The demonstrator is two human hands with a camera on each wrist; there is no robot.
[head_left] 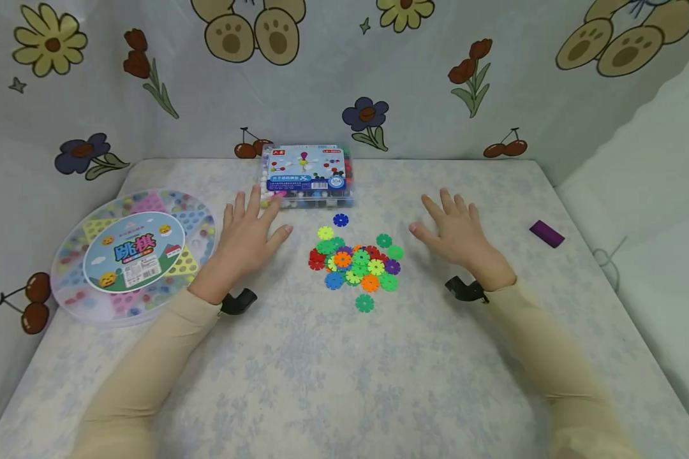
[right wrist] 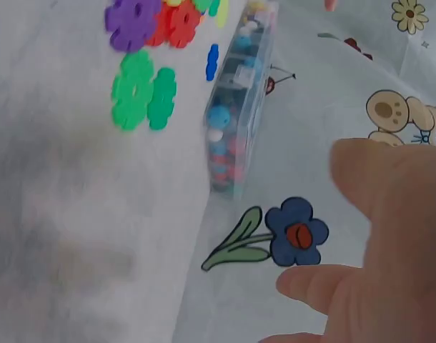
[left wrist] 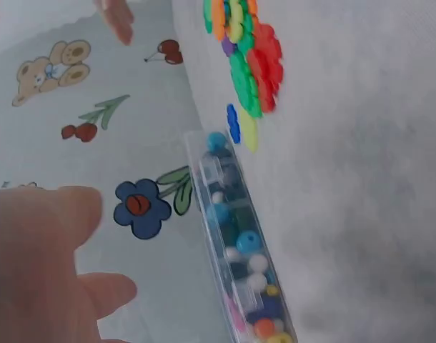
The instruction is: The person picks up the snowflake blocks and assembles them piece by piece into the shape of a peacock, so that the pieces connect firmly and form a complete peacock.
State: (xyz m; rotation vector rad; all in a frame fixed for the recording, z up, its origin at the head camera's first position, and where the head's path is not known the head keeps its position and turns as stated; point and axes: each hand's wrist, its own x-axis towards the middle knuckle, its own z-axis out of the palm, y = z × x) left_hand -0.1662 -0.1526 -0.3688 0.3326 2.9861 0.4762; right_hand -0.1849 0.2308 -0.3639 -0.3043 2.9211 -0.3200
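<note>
Between your left hand point(head_left: 245, 239) and right hand point(head_left: 455, 231), slotted discs point(head_left: 360, 257) lie in a loose heap, touched by neither. Both hands are spread and hold nothing; handling the discs looks wholly left to do.

Pale sheet point(head_left: 310, 102) printed with teddy bears point(head_left: 278, 36), tulips point(head_left: 463, 71), cherries point(head_left: 515, 148), behind white, blue-grey-mottled table point(head_left: 350, 382). Plain white drape point(head_left: 654, 166) at right. Soft, even light.
</note>
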